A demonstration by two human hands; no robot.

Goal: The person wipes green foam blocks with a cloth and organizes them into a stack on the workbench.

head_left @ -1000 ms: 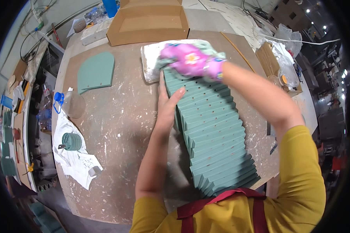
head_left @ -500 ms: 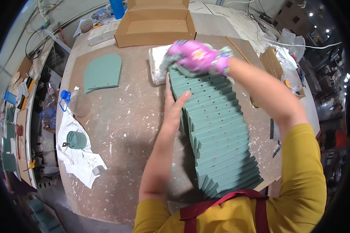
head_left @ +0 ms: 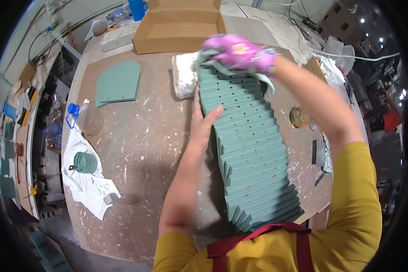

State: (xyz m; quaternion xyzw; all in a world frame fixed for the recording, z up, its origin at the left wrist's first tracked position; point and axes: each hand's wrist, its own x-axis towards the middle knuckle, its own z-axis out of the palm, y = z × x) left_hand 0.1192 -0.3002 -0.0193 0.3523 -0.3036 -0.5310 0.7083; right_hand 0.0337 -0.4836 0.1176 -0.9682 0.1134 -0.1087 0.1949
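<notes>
A long row of overlapping green-painted boards [head_left: 254,149], with small dark holes along it, stretches from my body toward the table's far side. My bare left hand [head_left: 204,122] grips its left edge near the far end, thumb on top and fingers down the side. In a pink patterned glove, my right hand [head_left: 238,54] holds a grey-green rag [head_left: 268,87] against the farthest boards. The rag's edge hangs over the right side, and motion blurs this hand a little. Beside the far end lies a white wrapped block [head_left: 184,77].
A green round-topped panel [head_left: 119,84] lies at left. Below it are a clear bottle with a blue cap [head_left: 73,109] and a green ribbed cup [head_left: 85,162] on white cloth [head_left: 88,195]. A cardboard box [head_left: 179,45] stands behind; a jar [head_left: 299,118] and flat scraper [head_left: 318,152] are right.
My right hand and the rag have moved slightly away and to the right, uncovering more of the white block. My left hand keeps its place on the boards.
</notes>
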